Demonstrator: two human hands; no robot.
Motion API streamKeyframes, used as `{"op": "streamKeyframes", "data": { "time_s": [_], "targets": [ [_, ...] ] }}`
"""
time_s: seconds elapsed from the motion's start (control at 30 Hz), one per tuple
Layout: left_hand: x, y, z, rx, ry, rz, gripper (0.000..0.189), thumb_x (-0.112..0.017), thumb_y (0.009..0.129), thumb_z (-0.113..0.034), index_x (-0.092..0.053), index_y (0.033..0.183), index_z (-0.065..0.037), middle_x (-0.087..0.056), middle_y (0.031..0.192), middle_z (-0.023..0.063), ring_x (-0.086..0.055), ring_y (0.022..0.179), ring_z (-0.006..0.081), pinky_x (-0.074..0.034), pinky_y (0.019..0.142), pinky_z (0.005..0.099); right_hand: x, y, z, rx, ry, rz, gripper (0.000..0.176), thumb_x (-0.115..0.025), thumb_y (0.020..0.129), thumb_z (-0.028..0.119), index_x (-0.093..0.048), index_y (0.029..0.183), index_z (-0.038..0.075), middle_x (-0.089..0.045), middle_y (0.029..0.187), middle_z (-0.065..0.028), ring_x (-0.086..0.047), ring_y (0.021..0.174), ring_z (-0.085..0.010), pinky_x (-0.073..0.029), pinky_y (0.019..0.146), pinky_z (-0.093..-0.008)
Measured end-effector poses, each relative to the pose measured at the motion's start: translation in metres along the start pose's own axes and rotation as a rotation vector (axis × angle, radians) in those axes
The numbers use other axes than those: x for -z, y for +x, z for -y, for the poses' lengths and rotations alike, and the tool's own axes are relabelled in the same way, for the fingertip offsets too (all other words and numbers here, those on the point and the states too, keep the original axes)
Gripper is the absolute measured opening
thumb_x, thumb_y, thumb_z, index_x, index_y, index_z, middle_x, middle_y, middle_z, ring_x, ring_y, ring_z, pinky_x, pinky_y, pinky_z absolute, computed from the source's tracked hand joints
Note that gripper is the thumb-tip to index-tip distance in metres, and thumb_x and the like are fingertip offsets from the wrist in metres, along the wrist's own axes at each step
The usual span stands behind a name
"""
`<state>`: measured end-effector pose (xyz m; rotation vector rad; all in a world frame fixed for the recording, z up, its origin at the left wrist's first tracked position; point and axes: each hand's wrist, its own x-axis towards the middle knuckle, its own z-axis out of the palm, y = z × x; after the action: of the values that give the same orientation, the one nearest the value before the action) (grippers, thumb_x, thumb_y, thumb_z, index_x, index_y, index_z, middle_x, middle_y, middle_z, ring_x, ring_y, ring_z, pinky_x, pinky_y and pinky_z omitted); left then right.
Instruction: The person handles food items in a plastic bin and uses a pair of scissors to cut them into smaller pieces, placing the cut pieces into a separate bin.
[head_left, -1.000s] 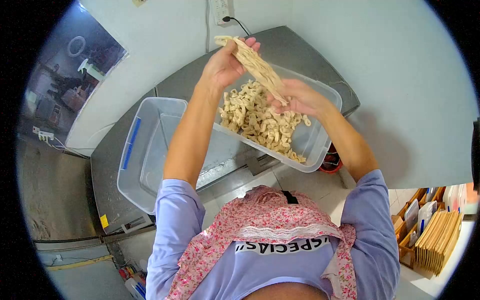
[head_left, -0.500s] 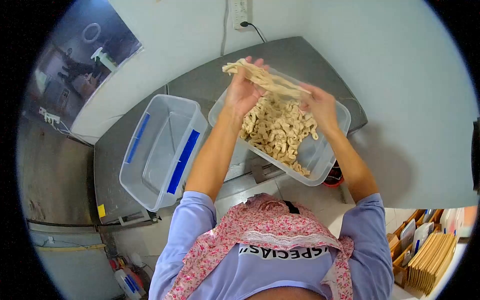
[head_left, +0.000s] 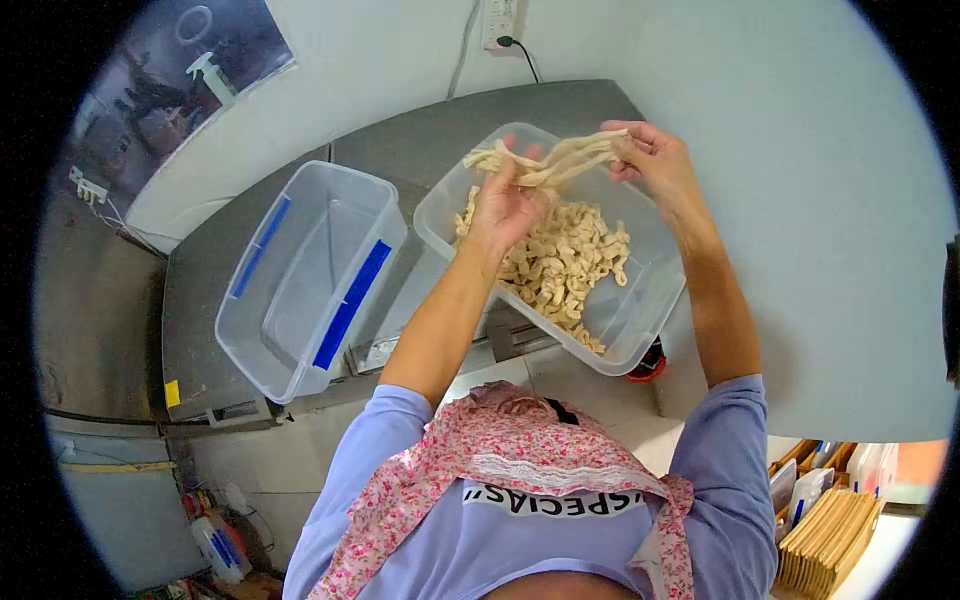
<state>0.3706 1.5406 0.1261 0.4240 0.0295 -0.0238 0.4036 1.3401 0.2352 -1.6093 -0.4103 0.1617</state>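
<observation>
Long pale strips (head_left: 570, 155) stretch between my two hands above a translucent tub (head_left: 655, 250). My left hand (head_left: 512, 200) is under the left part of the strips, palm up, with its fingers curled around them and partly blurred. My right hand (head_left: 655, 165) pinches their right end between thumb and fingers, near the tub's far right side. Below, a heap of short, curled pale pieces (head_left: 570, 260) fills the tub's left and middle part.
An empty translucent bin (head_left: 310, 270) with blue strips stands on the grey worktop (head_left: 395, 130) at left. A wall socket (head_left: 500, 20) with a cable is behind. Brown folders (head_left: 830, 540) stand at lower right. A red-rimmed object (head_left: 650, 365) sits below the tub.
My right hand has moved up and away, lifting its end of the strips higher. My left hand has shifted slightly right and nearer my body. The whole view has shifted a little.
</observation>
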Motion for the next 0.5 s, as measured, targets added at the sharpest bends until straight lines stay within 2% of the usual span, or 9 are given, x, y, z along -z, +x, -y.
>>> {"op": "streamKeyframes", "data": {
  "time_s": [0.03,0.07,0.13,0.17,0.2,0.3,0.43,0.47,0.5],
  "targets": [
    [-0.001,0.001,-0.001,-0.005,-0.07,-0.022,0.035,-0.054,0.092,-0.034,-0.05,0.127,-0.031,-0.056,0.124,0.0017,-0.05,0.116,0.0235,-0.041,0.101,0.0482,0.001,0.0,-0.004,-0.011,-0.003,-0.006,0.025,-0.06,0.089,0.011,-0.064,0.111,0.0,-0.061,0.079,-0.002,-0.058,0.068,-0.008,-0.053,0.062,-0.0228],
    [0.006,0.006,-0.001,-0.026,-0.21,0.012,0.036,-0.052,0.095,-0.029,-0.044,0.13,-0.026,-0.05,0.129,0.0061,-0.047,0.122,0.0261,-0.041,0.102,0.0506,0.001,0.0,-0.011,-0.022,-0.007,-0.012,0.025,-0.06,0.089,0.011,-0.064,0.111,0.0,-0.061,0.079,-0.002,-0.058,0.068,-0.0081,-0.053,0.062,-0.0229],
    [-0.006,0.003,-0.009,-0.069,-0.202,0.008,0.034,-0.051,0.095,-0.028,-0.045,0.129,-0.025,-0.05,0.13,0.0065,-0.046,0.123,0.0265,-0.039,0.103,0.052,-0.001,-0.004,-0.021,-0.051,-0.01,-0.034,0.026,-0.06,0.089,0.012,-0.064,0.111,-0.001,-0.061,0.078,-0.0023,-0.058,0.067,-0.0082,-0.054,0.062,-0.0232],
    [-0.01,0.0,-0.013,-0.087,-0.194,0.004,0.033,-0.05,0.096,-0.028,-0.045,0.128,-0.024,-0.049,0.13,0.0068,-0.046,0.124,0.0267,-0.039,0.103,0.0526,-0.002,-0.007,-0.024,-0.07,-0.01,-0.044,0.026,-0.06,0.089,0.012,-0.064,0.112,-0.002,-0.062,0.078,-0.0024,-0.058,0.067,-0.0082,-0.054,0.062,-0.0231],
    [-0.012,0.003,-0.017,-0.095,-0.186,0.027,0.024,-0.051,0.095,-0.03,-0.053,0.118,-0.024,-0.055,0.126,0.0044,-0.048,0.122,0.0268,-0.04,0.099,0.0573,-0.003,-0.01,-0.027,-0.087,-0.008,-0.056,0.026,-0.061,0.089,0.011,-0.064,0.112,-0.002,-0.062,0.078,-0.0025,-0.058,0.067,-0.0083,-0.054,0.062,-0.0229],
    [-0.019,0.004,-0.026,-0.176,0.06,0.032,0.026,-0.05,0.095,-0.03,-0.049,0.121,-0.023,-0.054,0.126,0.0055,-0.048,0.122,0.0268,-0.04,0.099,0.0575,-0.005,-0.015,-0.03,-0.108,0.074,-0.09,0.03,-0.062,0.089,0.013,-0.062,0.114,-0.003,-0.061,0.079,-0.0016,-0.057,0.07,-0.0074,-0.053,0.068,-0.023],
    [-0.018,0.004,-0.029,-0.126,0.228,0.033,0.033,-0.048,0.096,-0.034,-0.042,0.126,-0.023,-0.053,0.126,0.0061,-0.05,0.119,0.0253,-0.04,0.099,0.0553,-0.009,-0.012,-0.022,-0.003,0.185,-0.166,0.026,-0.063,0.089,0.011,-0.063,0.111,-0.004,-0.063,0.081,-0.0036,-0.058,0.07,-0.0086,-0.053,0.068,-0.0238],
    [-0.017,0.002,-0.023,-0.106,0.275,-0.035,0.034,-0.046,0.097,-0.039,-0.042,0.126,-0.023,-0.055,0.122,0.0059,-0.055,0.111,0.0241,-0.047,0.091,0.0492,-0.007,-0.009,-0.019,0.03,0.212,-0.16,0.026,-0.063,0.089,0.011,-0.063,0.11,-0.003,-0.064,0.083,-0.0052,-0.059,0.07,-0.0098,-0.053,0.068,-0.0243],
    [-0.015,0.002,-0.018,-0.1,0.284,-0.036,0.034,-0.045,0.097,-0.04,-0.042,0.126,-0.023,-0.056,0.119,0.0061,-0.056,0.108,0.0236,-0.048,0.087,0.0463,-0.006,-0.005,-0.016,0.06,0.239,-0.151,0.025,-0.063,0.088,0.011,-0.064,0.109,-0.003,-0.065,0.084,-0.0068,-0.06,0.069,-0.0109,-0.054,0.067,-0.0248]
  ]
}}
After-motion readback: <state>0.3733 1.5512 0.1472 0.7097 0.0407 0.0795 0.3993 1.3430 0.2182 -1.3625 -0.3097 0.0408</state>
